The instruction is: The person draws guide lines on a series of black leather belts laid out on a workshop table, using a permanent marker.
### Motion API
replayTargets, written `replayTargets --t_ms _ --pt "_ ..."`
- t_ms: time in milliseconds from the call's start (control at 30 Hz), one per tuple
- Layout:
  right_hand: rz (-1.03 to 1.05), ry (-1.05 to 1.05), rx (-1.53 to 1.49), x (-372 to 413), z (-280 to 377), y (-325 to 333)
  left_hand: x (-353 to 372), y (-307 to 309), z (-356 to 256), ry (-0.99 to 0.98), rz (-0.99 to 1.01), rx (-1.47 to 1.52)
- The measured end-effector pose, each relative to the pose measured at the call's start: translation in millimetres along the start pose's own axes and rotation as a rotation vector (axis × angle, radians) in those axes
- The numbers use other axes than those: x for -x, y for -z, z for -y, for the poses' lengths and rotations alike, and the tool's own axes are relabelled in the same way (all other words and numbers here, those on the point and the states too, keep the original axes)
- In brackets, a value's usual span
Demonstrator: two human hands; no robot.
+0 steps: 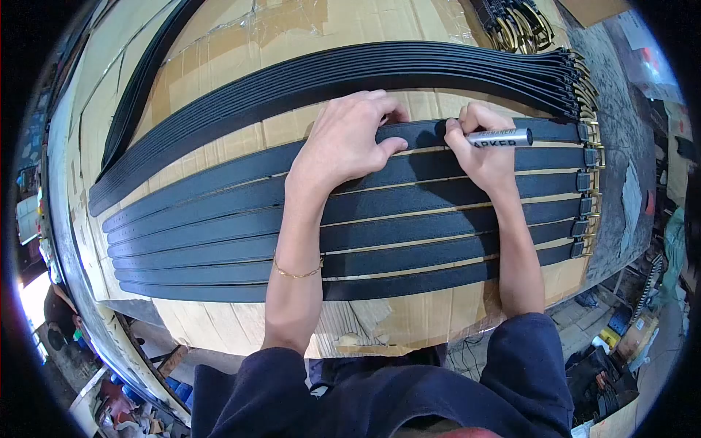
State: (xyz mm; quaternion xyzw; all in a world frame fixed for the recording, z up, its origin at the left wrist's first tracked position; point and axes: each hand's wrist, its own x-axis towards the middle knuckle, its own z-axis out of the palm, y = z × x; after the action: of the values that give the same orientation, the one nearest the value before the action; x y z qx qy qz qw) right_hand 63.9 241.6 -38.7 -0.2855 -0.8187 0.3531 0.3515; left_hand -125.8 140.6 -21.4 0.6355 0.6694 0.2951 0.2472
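Several black belts (409,168) lie side by side across the cardboard, their buckles (588,182) at the right. My left hand (350,135) rests on the upper belts near the middle, thumb and fingers apart, with nothing held. My right hand (482,146) grips a silver permanent marker (499,137), its dark end pointing right. The marker's other end is at the top belt of the row, partly hidden by my fingers. Above both hands lies a stacked bundle of black belts (292,84) with gold-coloured buckles at its right end.
Cardboard (409,321) covers the work table. More black belts (142,87) curve along the upper left, and another group of buckles (520,29) sits at the top right. A grey table surface (621,212) shows at the right. A person is partly visible at the far left.
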Motion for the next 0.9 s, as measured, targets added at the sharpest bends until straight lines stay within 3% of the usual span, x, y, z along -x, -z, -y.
replayTargets --t_ms 333,433,500,633,900 --pt "0.007 -0.03 0.003 0.3 0.6 -0.3 -0.2 0.3 -1.1 -0.008 -0.007 0.002" --pt "-0.007 -0.073 -0.122 -0.4 1.3 2.2 -0.4 0.3 -0.9 0.003 -0.004 0.0" --pt "-0.122 -0.272 -0.417 -2.7 -1.2 4.7 0.1 -0.4 0.1 0.011 -0.002 0.0" --pt "-0.041 -0.081 -0.187 0.4 -3.2 1.4 0.0 -1.2 1.4 -0.009 -0.011 0.007" --pt "0.048 -0.044 -0.167 0.9 1.3 0.3 0.0 0.4 -0.2 -0.004 -0.009 0.011"
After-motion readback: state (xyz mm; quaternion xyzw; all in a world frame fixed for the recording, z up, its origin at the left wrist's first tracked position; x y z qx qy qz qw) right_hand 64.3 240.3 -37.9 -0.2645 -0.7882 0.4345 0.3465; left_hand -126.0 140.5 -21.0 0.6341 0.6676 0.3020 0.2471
